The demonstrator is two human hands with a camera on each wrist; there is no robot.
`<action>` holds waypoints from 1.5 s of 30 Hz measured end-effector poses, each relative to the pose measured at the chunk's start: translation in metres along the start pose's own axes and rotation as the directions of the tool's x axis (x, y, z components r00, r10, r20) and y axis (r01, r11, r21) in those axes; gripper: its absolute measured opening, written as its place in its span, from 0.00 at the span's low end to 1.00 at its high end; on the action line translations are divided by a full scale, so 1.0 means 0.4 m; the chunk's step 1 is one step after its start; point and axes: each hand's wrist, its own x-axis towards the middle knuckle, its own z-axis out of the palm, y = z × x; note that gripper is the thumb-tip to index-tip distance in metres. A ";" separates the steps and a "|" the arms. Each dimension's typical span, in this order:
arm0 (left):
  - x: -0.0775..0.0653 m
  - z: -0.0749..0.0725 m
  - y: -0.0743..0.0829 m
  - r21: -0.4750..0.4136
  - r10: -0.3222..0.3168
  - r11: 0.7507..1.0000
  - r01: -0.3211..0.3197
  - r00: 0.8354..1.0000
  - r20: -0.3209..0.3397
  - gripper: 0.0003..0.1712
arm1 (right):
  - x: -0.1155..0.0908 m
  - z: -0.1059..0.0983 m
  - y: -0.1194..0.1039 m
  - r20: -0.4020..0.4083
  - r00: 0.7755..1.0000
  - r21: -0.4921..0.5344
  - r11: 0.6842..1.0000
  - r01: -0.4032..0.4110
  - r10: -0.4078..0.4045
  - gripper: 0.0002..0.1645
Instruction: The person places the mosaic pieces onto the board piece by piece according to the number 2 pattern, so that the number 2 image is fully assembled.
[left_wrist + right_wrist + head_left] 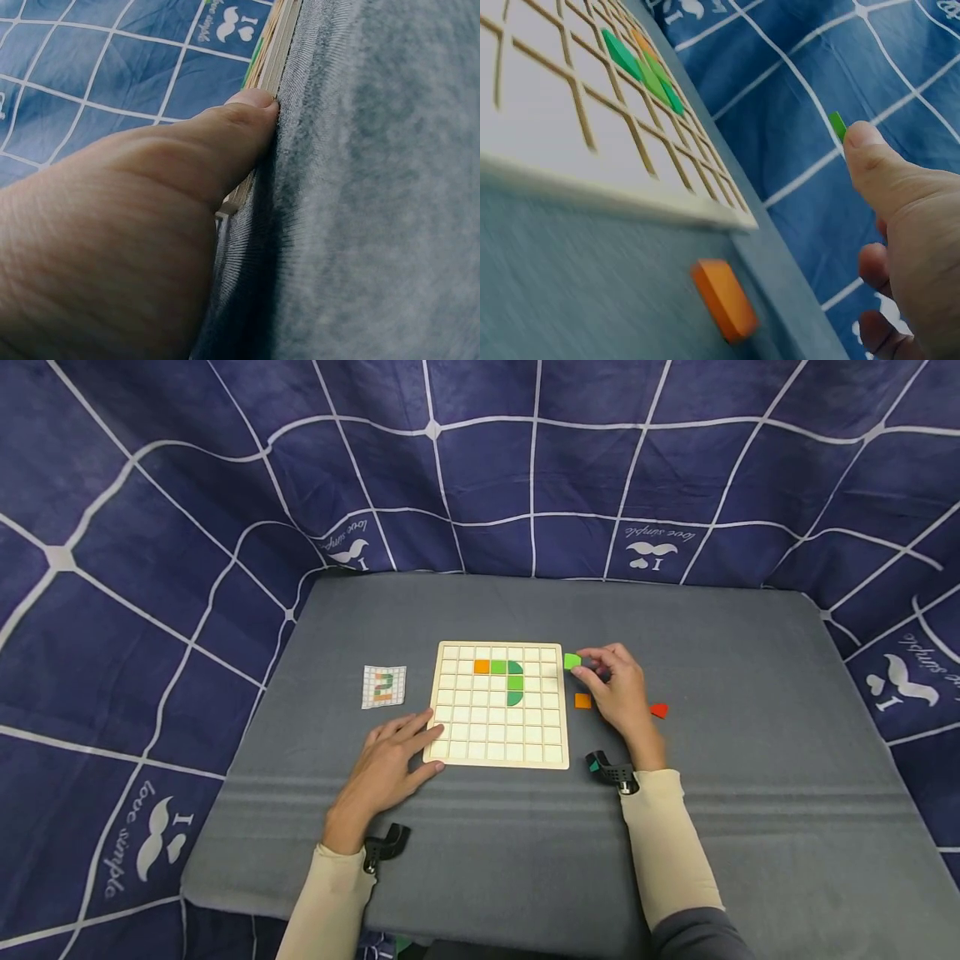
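Note:
A square wooden grid board [495, 752] lies on the table, with an orange square tile [482, 667], green square tiles [498, 667] and darker green rounded tiles [514, 698] set in its cells. My right hand [618, 685] pinches a light green square tile [572, 661] between thumb and fingertips, just beyond the board's right edge. In the right wrist view only a sliver of that green tile [837, 125] shows past the thumb. My left hand [390, 760] rests at the board's lower left corner, fingers extended over its edge. The left wrist view has the thumb [247, 112] against the board's side.
A loose orange tile [582, 701] lies right of the board, and a red piece [658, 711] sits beyond the right wrist. Left of the board is a small pattern card [383, 687]. A dark blue checked cloth [480, 468] hangs behind the grey table [495, 860].

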 end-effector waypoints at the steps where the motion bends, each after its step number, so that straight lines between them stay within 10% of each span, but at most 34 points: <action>1: 0.000 0.000 0.000 0.003 -0.001 1.000 0.001 1.000 0.001 0.35 | -0.001 0.009 -0.005 0.002 1.000 0.003 1.000 0.000 0.000 0.16; 45: -0.008 -0.001 0.000 -0.005 -0.010 1.000 0.010 1.000 0.002 0.35 | -0.055 0.207 -0.156 0.214 0.970 0.054 0.990 -0.127 0.113 0.15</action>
